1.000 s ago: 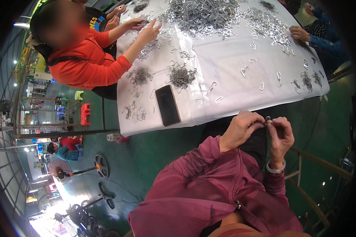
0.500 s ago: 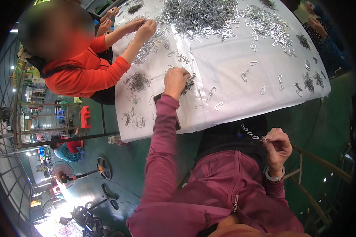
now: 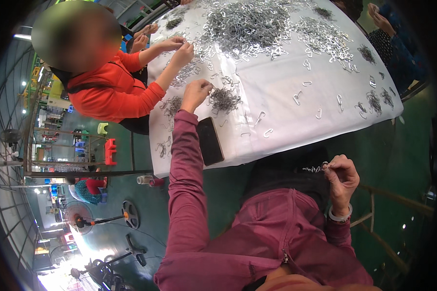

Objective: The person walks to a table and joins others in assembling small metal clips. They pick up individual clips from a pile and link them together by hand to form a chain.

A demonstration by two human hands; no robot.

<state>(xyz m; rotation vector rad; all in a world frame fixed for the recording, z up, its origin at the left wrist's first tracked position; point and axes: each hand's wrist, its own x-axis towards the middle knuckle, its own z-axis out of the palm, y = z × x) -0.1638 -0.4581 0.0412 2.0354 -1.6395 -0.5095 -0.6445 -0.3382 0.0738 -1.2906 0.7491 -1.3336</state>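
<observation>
My left hand (image 3: 197, 95) reaches over the white-covered table. Its thumb and fingers are pinched together at the left edge of a small heap of thin dark wire hooks (image 3: 225, 100); whatever is between the fingertips is too small to make out. In front of my lap, off the table's near edge, my right hand (image 3: 343, 175) pinches the end of a short chain of silver metal links (image 3: 313, 169). The chain hangs out to the left of the fingers against dark cloth. A dark phone (image 3: 210, 140) lies on the table just right of my left forearm.
A large mound of silver clips (image 3: 247, 26) covers the far table, with loose clips (image 3: 297, 99) scattered nearer. Small wire heaps (image 3: 374, 102) lie at the right edge. A co-worker in an orange-red top (image 3: 111, 92) handles pieces at the left. A floor fan (image 3: 80, 217) stands lower left.
My left hand has moved left off the wire heap, uncovering it and the phone. My right hand stays in place, while the chain it holds looks shorter and more bunched.
</observation>
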